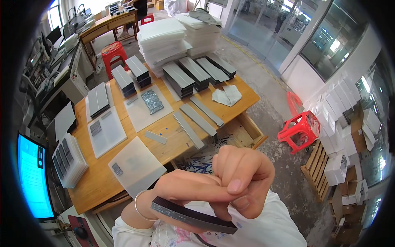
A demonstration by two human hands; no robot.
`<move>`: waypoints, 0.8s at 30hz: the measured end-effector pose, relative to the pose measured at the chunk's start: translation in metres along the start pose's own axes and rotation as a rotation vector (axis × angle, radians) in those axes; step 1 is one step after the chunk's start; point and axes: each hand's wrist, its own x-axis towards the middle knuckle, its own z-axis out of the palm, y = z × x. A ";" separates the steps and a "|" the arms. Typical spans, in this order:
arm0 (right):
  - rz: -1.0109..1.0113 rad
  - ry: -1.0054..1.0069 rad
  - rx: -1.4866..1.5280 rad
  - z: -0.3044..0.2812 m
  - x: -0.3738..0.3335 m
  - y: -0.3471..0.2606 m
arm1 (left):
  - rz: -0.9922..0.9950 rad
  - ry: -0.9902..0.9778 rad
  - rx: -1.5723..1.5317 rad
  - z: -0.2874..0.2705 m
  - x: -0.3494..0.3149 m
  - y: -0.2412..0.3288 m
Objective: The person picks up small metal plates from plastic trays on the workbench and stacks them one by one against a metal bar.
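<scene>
Close in front of my body, my left hand [187,187] is closed round a slightly curved dark grey strip [191,216] with a layered-looking edge. A thin bangle [142,208] circles my left wrist. My right hand [249,177] meets the left fingertips above the strip's right end. Its fingers are curled, with thumb and forefinger pinched together; whatever lies between them is hidden. Beyond my hands, several long grey bars [198,119] lie on the wooden table [162,154], beside a short grey piece [156,137].
Stacks of grey strips [178,78] and tall white sheet piles [162,37] stand at the back. A white cloth [226,95] lies at the table's right. Below, an open drawer [247,131] juts out near blue and dark scraps. A red stool [300,129] is right; a monitor [35,177], left.
</scene>
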 end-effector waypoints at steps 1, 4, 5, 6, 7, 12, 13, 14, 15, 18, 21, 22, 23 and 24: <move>-0.004 0.006 -0.009 -0.001 0.000 0.000 | -0.001 0.003 -0.001 -0.001 0.000 -0.001; -0.042 0.021 -0.030 -0.002 0.000 0.002 | 0.015 -0.008 0.047 -0.002 0.001 -0.003; -0.040 0.022 -0.029 -0.002 0.000 0.002 | 0.023 -0.008 0.064 -0.002 0.001 -0.004; -0.041 0.020 -0.032 -0.002 0.001 0.001 | 0.032 -0.009 0.081 -0.001 0.002 -0.005; -0.043 0.018 -0.035 -0.003 0.001 0.000 | 0.031 -0.009 0.080 -0.001 0.002 -0.006; -0.052 -0.037 -0.039 -0.008 0.001 0.002 | 0.042 -0.001 0.107 0.001 0.003 -0.008; -0.046 -0.043 -0.035 -0.009 0.000 0.002 | 0.041 0.000 0.106 0.001 0.003 -0.008; -0.044 -0.043 -0.034 -0.009 0.000 0.003 | 0.042 0.004 0.106 0.001 0.003 -0.008; -0.028 -0.037 -0.022 -0.009 -0.001 0.003 | 0.042 0.008 0.105 0.002 0.002 -0.009; 0.006 0.001 -0.002 -0.008 -0.005 0.002 | 0.043 0.020 0.117 0.003 -0.003 -0.012; 0.062 0.030 0.024 -0.008 -0.009 0.007 | 0.019 0.055 0.134 0.004 -0.010 -0.012; 0.093 0.029 0.036 -0.008 -0.010 0.010 | 0.015 0.076 0.133 0.003 -0.014 -0.014; 0.109 0.031 0.042 -0.009 -0.012 0.012 | 0.036 0.095 0.161 0.003 -0.017 -0.016; 0.130 0.016 0.036 -0.010 -0.013 0.016 | 0.054 0.117 0.189 0.002 -0.021 -0.019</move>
